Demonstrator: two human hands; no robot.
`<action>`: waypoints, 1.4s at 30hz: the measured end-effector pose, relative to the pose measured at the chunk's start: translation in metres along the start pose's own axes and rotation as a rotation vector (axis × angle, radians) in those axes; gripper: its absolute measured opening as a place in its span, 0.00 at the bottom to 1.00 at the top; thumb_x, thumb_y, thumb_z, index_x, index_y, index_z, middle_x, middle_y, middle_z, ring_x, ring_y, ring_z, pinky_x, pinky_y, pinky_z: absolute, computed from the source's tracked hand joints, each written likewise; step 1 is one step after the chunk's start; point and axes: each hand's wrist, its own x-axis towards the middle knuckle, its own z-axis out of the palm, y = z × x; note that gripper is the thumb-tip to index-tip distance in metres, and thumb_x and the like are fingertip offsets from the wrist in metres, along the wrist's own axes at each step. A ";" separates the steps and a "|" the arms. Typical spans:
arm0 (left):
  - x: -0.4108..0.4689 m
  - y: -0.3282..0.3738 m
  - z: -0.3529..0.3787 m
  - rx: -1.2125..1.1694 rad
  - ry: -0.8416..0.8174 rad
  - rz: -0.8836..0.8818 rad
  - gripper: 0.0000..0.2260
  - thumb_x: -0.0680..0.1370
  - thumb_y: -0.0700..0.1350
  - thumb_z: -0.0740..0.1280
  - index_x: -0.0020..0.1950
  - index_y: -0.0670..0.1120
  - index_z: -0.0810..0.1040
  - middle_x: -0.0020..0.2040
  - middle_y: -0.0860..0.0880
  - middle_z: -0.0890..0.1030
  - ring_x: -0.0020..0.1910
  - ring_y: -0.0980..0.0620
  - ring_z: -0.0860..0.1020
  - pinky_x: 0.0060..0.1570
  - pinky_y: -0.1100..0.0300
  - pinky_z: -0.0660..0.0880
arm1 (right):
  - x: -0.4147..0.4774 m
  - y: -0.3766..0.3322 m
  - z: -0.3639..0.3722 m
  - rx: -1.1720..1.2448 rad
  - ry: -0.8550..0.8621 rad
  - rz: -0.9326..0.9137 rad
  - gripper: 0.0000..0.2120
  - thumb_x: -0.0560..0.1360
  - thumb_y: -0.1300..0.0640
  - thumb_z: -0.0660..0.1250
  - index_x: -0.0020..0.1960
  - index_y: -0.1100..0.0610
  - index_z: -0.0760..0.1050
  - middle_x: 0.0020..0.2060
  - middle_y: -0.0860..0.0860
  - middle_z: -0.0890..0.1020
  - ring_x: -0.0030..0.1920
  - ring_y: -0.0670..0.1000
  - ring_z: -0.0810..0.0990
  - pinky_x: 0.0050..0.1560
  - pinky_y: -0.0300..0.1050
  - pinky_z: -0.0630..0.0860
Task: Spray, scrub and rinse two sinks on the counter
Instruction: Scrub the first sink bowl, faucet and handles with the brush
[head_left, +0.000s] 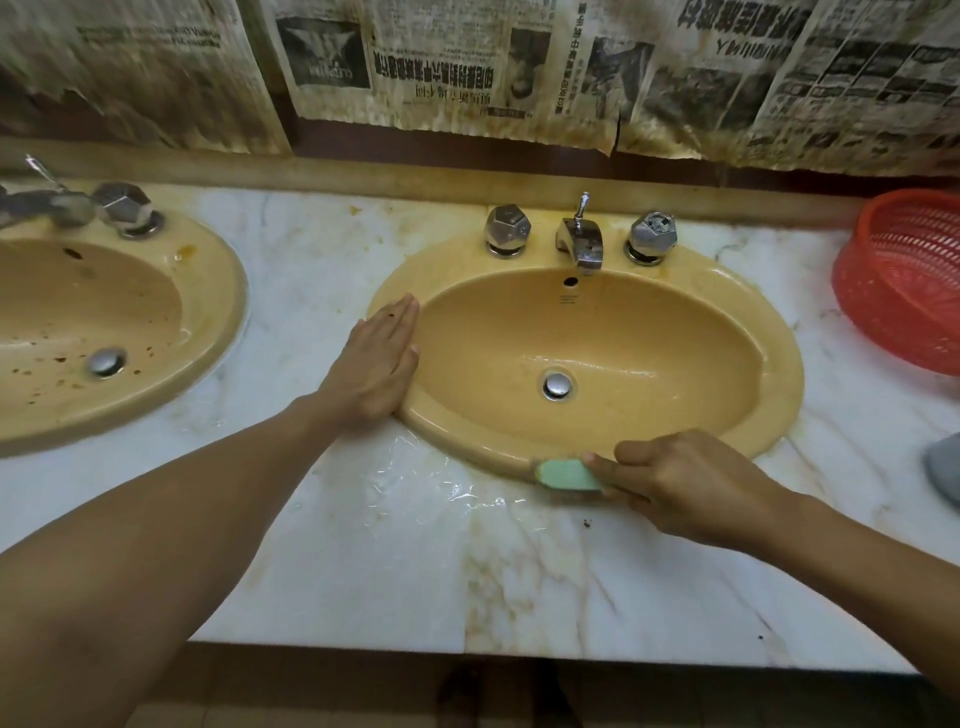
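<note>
Two yellow oval sinks are set in a white marble counter (363, 561). The right sink (779, 364) is in front of me, wet and mostly clean. The left sink (208, 291) shows brown spots and stains. My right hand (691, 483) grips a green scrub brush (566, 475) and presses it on the right sink's near rim. My left hand (379, 364) lies flat, fingers together, on that sink's left rim and holds nothing.
A chrome faucet (582, 244) with two knobs stands behind the right sink; the left sink's taps (124, 208) are at far left. A red plastic basket (904, 280) sits at the right, a grey cloth (945, 467) at the right edge. Stained newspaper (441, 62) covers the wall.
</note>
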 end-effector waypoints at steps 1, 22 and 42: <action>0.000 0.001 0.001 0.008 0.002 -0.005 0.30 0.83 0.56 0.43 0.85 0.49 0.45 0.85 0.54 0.45 0.82 0.57 0.44 0.81 0.49 0.44 | -0.005 -0.002 0.002 -0.056 0.015 -0.041 0.17 0.77 0.56 0.70 0.65 0.58 0.81 0.34 0.49 0.76 0.24 0.55 0.73 0.19 0.45 0.67; -0.001 0.036 0.017 0.173 0.069 -0.236 0.36 0.82 0.49 0.58 0.84 0.42 0.44 0.85 0.45 0.46 0.83 0.47 0.46 0.81 0.43 0.47 | -0.113 -0.010 0.028 0.054 0.298 0.880 0.16 0.78 0.59 0.72 0.65 0.58 0.82 0.35 0.52 0.80 0.29 0.54 0.73 0.29 0.44 0.67; 0.037 0.038 0.019 0.369 0.125 -0.194 0.39 0.81 0.56 0.64 0.83 0.40 0.49 0.84 0.42 0.52 0.83 0.45 0.50 0.78 0.37 0.48 | -0.044 -0.012 0.030 1.163 0.934 2.040 0.06 0.74 0.57 0.71 0.45 0.61 0.80 0.44 0.55 0.83 0.44 0.57 0.83 0.46 0.50 0.83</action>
